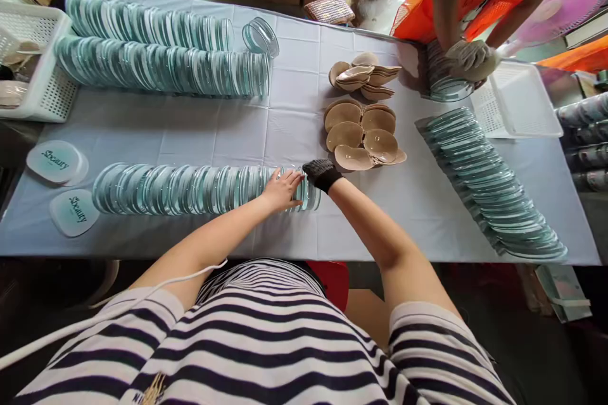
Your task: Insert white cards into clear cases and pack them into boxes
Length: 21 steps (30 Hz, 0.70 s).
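A long row of clear plastic cases point(190, 190) with pale teal inserts stands on edge near the front of the table. My bare left hand point(284, 190) lies over the right part of this row, fingers spread and touching the cases. At the row's right end is my right hand point(322, 174), in a dark knit glove. Its fingers are held together against the upper edge of the end cases; what they pinch is hidden. Just beyond it lie beige bra cups point(354, 157) in overlapping pairs, with a further pile of beige cups point(363, 76) behind.
Two more case rows point(161, 66) stand at back left, near a loose case point(260, 37). Printed cards point(75, 212) lie at left. White baskets point(61, 92) point(522, 101) flank the table. At right, a slanting case row point(494, 183) lies near a co-worker's gloved hand point(470, 56).
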### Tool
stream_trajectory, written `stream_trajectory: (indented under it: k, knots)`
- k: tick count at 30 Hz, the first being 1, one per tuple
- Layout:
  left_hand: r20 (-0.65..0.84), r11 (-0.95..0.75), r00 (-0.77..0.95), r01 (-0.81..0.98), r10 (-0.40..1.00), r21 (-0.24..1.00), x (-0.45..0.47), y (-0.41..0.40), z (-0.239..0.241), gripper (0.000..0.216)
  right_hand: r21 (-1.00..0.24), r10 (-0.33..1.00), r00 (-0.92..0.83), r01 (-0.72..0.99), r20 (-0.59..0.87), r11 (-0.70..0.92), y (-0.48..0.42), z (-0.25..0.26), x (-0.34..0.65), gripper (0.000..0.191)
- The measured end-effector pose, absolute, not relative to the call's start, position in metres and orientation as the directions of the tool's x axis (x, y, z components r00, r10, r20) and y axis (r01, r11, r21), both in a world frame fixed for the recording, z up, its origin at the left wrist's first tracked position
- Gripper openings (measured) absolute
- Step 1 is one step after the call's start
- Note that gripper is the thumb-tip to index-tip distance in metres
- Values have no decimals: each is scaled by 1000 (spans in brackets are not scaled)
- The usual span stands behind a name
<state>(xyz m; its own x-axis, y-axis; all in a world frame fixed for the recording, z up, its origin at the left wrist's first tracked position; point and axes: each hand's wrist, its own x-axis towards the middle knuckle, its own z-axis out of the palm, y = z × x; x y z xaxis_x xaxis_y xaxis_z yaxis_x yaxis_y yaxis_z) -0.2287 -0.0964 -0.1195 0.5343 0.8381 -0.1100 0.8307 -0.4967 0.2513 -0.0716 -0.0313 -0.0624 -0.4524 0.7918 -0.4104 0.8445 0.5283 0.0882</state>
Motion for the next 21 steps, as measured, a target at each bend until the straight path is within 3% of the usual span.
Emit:
stream_trajectory:
  k: [4, 12, 17, 21]
  knots:
    - [-94, -500, 533, 831, 841, 245, -228, -99, -119, 79, -49, 899, -334, 941, -284, 334, -110, -96, -38, 32]
    - [-101, -513, 545, 826, 832, 232, -227, -95, -121, 83, -245, 934, -62, 969, -351, -28, -179, -200, -40, 34]
    - [-129, -476, 536, 818, 834, 322, -224, -102, -114, 82, -272, 925, -83, 962, -371, -22, -194, -208, -42, 39]
    - [44, -468, 502, 768, 864, 438, -267, -119, -105, 76, -263, 925, -140, 964, -354, 46, -214, -201, -44, 48]
